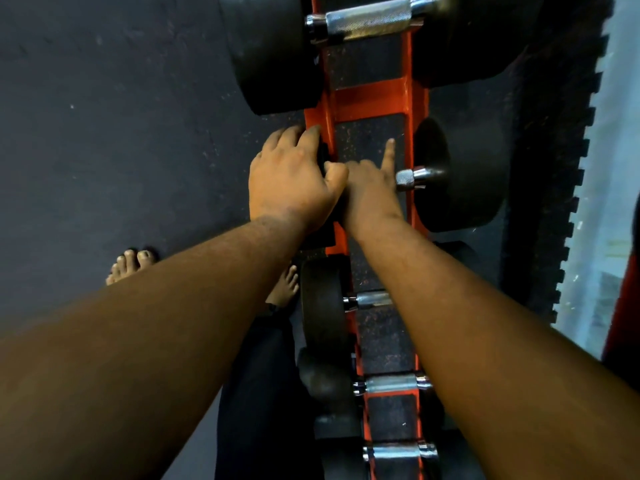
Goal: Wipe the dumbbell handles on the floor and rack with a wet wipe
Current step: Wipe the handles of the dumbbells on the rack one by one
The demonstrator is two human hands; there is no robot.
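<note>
As the dumbbell (457,174) lies heavy on the rack (367,98), we leave it: left hand (291,178) grips its near weight, right hand (372,188) wraps its knurled handle; no wipe visible.

Both my hands on one dumbbell in the red rack (367,98).

My left hand (291,178) grips the near black weight head of the dumbbell (457,174); my right hand (372,188) wraps its handle, index finger pointing straight out. Chrome handles of other dumbbells (367,20) lie above and below. My bare feet (133,263) stand on the dark floor (104,116).
</note>
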